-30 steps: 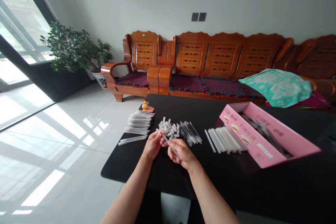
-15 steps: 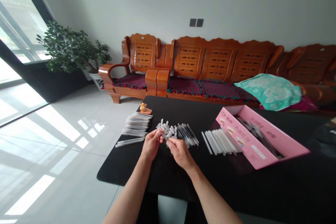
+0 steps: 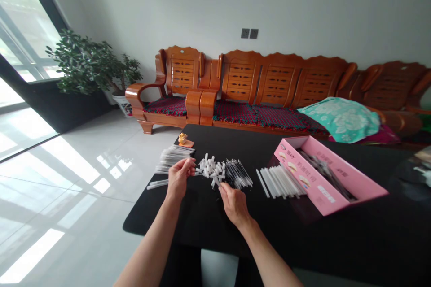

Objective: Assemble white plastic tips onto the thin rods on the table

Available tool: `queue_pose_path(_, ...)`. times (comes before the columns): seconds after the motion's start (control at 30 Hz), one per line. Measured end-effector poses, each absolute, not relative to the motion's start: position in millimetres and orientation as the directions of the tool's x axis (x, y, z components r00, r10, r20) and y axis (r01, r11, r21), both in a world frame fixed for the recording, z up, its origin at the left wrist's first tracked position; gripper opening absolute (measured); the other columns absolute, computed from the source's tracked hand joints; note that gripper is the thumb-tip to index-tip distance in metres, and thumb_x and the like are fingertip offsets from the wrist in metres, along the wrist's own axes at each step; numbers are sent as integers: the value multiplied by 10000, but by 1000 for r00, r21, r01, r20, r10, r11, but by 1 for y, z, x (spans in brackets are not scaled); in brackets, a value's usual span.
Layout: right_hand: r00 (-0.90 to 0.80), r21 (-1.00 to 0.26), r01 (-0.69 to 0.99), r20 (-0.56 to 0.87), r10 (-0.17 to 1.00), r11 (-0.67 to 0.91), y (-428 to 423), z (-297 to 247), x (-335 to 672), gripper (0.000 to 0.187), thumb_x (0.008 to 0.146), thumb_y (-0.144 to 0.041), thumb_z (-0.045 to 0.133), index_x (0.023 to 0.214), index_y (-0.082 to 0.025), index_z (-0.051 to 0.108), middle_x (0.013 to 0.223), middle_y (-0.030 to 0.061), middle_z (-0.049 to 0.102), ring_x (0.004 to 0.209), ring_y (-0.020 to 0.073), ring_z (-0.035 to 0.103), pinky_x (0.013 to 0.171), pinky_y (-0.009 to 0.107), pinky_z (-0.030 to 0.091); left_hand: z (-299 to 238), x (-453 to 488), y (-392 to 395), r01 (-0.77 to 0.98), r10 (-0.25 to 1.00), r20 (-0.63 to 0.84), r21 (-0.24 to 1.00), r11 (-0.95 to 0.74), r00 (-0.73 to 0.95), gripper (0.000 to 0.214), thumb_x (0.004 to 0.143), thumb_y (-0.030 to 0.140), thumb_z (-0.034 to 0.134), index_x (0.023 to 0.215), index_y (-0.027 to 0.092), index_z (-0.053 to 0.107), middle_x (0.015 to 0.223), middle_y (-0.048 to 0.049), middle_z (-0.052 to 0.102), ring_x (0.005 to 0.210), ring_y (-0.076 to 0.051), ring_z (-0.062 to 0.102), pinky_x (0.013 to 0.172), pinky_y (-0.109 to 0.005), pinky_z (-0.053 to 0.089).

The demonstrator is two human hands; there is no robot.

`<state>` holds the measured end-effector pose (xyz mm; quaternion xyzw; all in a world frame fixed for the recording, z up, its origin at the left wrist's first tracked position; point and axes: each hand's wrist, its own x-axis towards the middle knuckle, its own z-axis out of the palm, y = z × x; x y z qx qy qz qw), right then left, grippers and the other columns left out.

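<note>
My left hand (image 3: pixel 180 178) is raised over the black table (image 3: pixel 215 141), its fingers closed on a thin white tube (image 3: pixel 198 171) that points at a heap of small white plastic pieces (image 3: pixel 211 171). My right hand (image 3: pixel 234 204) sits just below that heap, with fingertips pinched together near its lower edge. Whatever they hold is too small to tell. Beside the heap lies a bundle of thin dark-cored rods (image 3: pixel 238 174). Behind my left hand is a stack of white tubes (image 3: pixel 173 157).
More white tubes (image 3: pixel 280 181) lie to the right, next to a pink cardboard box (image 3: pixel 323 179) holding dark rods. A small orange figurine (image 3: pixel 183 140) stands at the far edge. A wooden sofa (image 3: pixel 256 85) stands beyond the table, and tiled floor (image 3: pixel 84 197) lies left.
My hands have parted: the left has moved left and slightly up, the right down and away from it. The view has tilted slightly, shifting the room to the left.
</note>
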<state>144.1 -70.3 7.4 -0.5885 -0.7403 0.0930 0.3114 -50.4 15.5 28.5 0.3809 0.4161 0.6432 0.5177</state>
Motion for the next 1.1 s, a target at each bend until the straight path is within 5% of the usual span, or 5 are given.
queue_pose_path(0.1,17,-498,848,367,930,180,-69,-1,153,358,1013,-306,299,1035,-197,639,693,27,687,630,150,626,585,247,294,12,-41,6,-10,990,79,997,-81,-118,388,742,449,703,943,117,708,628,-10,643,500,-127,583,466,-222,462)
queue_pose_path(0.23,254,-405,911,407,878,-76,-60,0,192,249,955,-300,451,904,-190,669,696,43,686,618,155,600,584,260,276,-16,-30,-1,343,987,76,939,-23,-142,299,779,418,635,934,165,668,585,13,636,454,-135,591,450,-218,446)
queue_pose_path(0.5,455,-121,887,391,800,-446,-51,-1,282,168,909,-291,576,827,-192,685,801,71,680,604,144,531,558,290,173,-32,-29,3,518,982,165,850,-94,-92,267,819,402,597,987,202,651,655,15,666,530,-139,638,537,-221,481)
queue_pose_path(0.73,342,-24,927,467,816,-375,-46,-10,283,189,921,-295,570,841,-157,671,802,86,651,645,145,526,576,282,211,-32,-30,1,455,982,164,885,-103,-96,224,822,377,592,945,201,658,641,22,644,523,-133,620,520,-214,474)
queue_pose_path(1.1,155,-317,940,724,672,124,-32,-25,177,335,1001,-301,402,847,-161,664,747,64,669,667,151,580,628,259,330,-27,-34,-5,517,935,336,823,-235,-111,118,844,247,590,875,199,693,739,-18,664,626,-147,630,601,-236,468)
